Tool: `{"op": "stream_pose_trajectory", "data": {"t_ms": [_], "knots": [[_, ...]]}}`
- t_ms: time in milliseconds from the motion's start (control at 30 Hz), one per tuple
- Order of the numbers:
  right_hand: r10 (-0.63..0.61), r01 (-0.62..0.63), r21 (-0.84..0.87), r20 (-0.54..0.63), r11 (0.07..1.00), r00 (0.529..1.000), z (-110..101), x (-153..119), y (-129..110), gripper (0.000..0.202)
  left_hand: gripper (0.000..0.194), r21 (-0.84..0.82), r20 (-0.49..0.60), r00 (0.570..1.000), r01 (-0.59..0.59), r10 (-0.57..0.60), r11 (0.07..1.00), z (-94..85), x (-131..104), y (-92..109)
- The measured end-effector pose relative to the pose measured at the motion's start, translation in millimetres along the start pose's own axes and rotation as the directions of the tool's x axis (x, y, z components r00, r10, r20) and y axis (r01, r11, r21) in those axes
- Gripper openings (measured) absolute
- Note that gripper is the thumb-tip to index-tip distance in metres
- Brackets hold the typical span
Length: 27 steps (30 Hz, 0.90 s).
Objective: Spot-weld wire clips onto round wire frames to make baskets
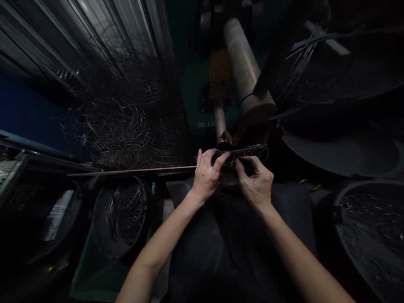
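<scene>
Both my hands are at a wire frame (252, 148) of thin dark metal rods, just below the machine's metal rod end (224, 138). My left hand (208, 172) is closed with thumb and fingers curled on the frame's left part, which it mostly covers. With thumb and forefinger pinched, my right hand (256, 179) grips the frame near its middle. The frame's right end shows past my right fingers. A long thin bar (135, 171) stretches left from beside my left hand. Dim light hides the exact contact between the frame and the machine.
The machine's thick metal cylinder (244, 59) slants down above my hands. Piled wire rings (116, 126) lie at left. A round bucket (100, 227) holds wire rings over a green crate (85, 269). At right stand a basin (347, 155) and a tub (342, 244) of small metal pieces.
</scene>
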State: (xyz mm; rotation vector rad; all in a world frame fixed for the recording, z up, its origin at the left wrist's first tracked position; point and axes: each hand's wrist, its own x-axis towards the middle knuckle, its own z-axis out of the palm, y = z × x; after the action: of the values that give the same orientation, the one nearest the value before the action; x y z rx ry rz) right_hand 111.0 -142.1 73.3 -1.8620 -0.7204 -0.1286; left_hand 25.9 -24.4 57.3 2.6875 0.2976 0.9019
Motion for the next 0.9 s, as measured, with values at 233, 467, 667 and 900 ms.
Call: {"op": "stream_pose_trajectory", "data": {"t_ms": [233, 467, 667, 900], "knots": [[-0.052, 0.052, 0.015, -0.003, 0.999, 0.999, 4.2, 8.5, 0.6, 0.02, 0.051, -0.009, -0.003, 1.0, 0.011, -0.011, 1.0, 1.4, 8.5, -5.1], [-0.019, 0.019, -0.001, 0.008, 1.0, 1.0, 7.3, 14.0, 7.1, 0.025, 0.054, -0.01, 0.018, 1.0, -0.003, 0.003, 1.0, 7.4, 12.9, -11.3], [-0.014, 0.014, -0.007, 0.013, 1.0, 1.0, 7.0, 11.5, 14.9, 0.023, 0.053, 0.029, 0.04, 0.999, -0.014, 0.013, 0.999, 10.9, 12.2, -16.5], [0.096, -0.098, 0.052, 0.056, 0.994, 0.994, 15.3, 16.9, -1.2, 0.025, 0.052, 0.066, 0.034, 0.998, -0.046, 0.044, 0.997, 9.9, 17.0, -31.2]]}}
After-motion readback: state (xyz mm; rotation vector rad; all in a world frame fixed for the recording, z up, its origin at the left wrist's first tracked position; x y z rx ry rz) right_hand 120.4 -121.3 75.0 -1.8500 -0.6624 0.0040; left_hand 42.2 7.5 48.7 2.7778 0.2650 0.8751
